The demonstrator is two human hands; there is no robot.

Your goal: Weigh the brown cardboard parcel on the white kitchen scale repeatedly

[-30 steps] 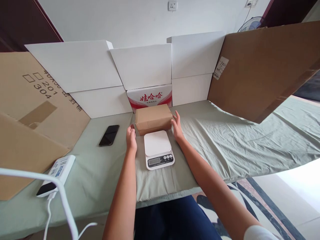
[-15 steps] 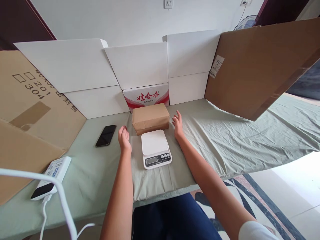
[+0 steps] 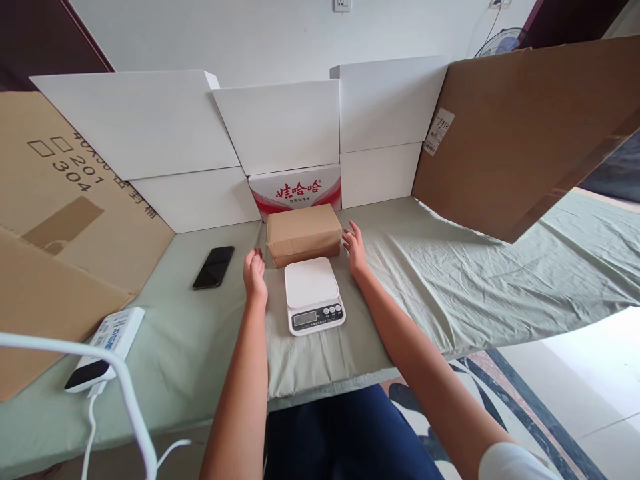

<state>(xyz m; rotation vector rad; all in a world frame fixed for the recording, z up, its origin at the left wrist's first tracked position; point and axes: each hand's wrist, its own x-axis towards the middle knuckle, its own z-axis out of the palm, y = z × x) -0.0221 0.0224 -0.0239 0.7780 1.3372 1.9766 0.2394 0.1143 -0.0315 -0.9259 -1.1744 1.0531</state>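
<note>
Both hands are hovering empty at either side of a brown box [image 3: 303, 233]. Left hand [image 3: 255, 272] is loosely curled with nothing in it, sitting just left of the box's near corner and not touching it. Right hand [image 3: 355, 248] is spread with fingers apart, just beside the box's right end; whether its fingertips are touching the cardboard cannot be told. Box is lying flat on the worktop [image 3: 450, 280], which is wearing a pale green cloth. Scale [image 3: 313, 295] is sitting just in front of the box, between the forearms, its white plate bare. Behind the box a red-and-white carton [image 3: 296, 190] is leaning against white boards [image 3: 150, 127]. Phone [image 3: 213, 267] is lying face up to the left of the left hand. Power strip [image 3: 105, 348] is resting near the worktop's left front edge. Brown cardboard sheets [image 3: 525, 133] are standing at both sides.
</note>
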